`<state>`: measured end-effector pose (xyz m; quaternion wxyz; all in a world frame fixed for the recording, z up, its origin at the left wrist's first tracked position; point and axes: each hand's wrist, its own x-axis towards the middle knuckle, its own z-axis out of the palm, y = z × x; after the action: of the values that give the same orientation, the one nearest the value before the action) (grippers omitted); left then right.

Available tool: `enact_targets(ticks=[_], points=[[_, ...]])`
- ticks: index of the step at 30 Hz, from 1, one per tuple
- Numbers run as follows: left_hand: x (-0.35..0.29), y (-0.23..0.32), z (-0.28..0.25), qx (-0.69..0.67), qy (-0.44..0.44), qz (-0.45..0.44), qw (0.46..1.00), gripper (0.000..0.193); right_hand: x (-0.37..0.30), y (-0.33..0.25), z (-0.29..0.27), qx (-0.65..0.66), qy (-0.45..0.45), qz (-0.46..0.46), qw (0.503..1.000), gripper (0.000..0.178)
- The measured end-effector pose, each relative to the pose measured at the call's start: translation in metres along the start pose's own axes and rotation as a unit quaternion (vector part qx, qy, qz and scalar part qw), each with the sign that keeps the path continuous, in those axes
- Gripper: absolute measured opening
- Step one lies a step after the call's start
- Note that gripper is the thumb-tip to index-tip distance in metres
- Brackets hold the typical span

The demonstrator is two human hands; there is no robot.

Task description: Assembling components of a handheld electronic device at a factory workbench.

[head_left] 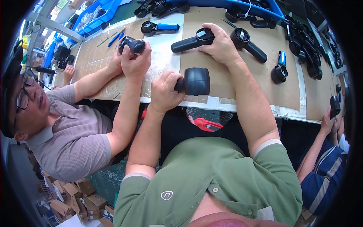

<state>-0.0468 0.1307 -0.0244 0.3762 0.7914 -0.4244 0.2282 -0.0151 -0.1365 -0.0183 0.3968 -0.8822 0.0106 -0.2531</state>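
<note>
My left hand [166,90] is closed around the grip of a black handheld fan [197,81], raised at the table's near edge with its wide barrel-shaped head toward the right. My right hand [221,44] has its thumb and fingers around the round head of a second black fan piece [186,44], whose handle points left along the table. A small pale part shows inside that head. Right beside my right hand lies another black fan piece [254,50], handle toward the near right. Farther right is a black piece with a blue battery cell [280,66].
A similar piece with a blue cell [162,27] lies at the back. Several black pieces [304,45] are heaped at the right, near a blue bin [223,4]. A co-worker at left holds a black fan piece [131,45]; another person's hand [327,122] is at far right.
</note>
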Motion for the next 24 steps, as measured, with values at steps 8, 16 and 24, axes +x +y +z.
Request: enact_targets(ticks=[8, 16, 24], points=[[-0.0005, -0.0002, -0.0006, -0.005, 0.001, -0.005, 1.0, 0.033, 0.0007, -0.0063, -0.0036, 0.014, -0.025, 0.045, 0.999, 0.073], [-0.0007, 0.0015, -0.0056, 0.005, -0.003, -0.01, 1.0, 0.032, 0.0012, -0.0051, 0.0002, 0.014, -0.035, 0.038, 0.999, 0.074], [-0.005, -0.0036, -0.0001, 0.013, -0.004, -0.017, 1.0, 0.032, 0.0012, -0.0096, -0.0044, 0.02, -0.051, 0.065, 0.996, 0.076]])
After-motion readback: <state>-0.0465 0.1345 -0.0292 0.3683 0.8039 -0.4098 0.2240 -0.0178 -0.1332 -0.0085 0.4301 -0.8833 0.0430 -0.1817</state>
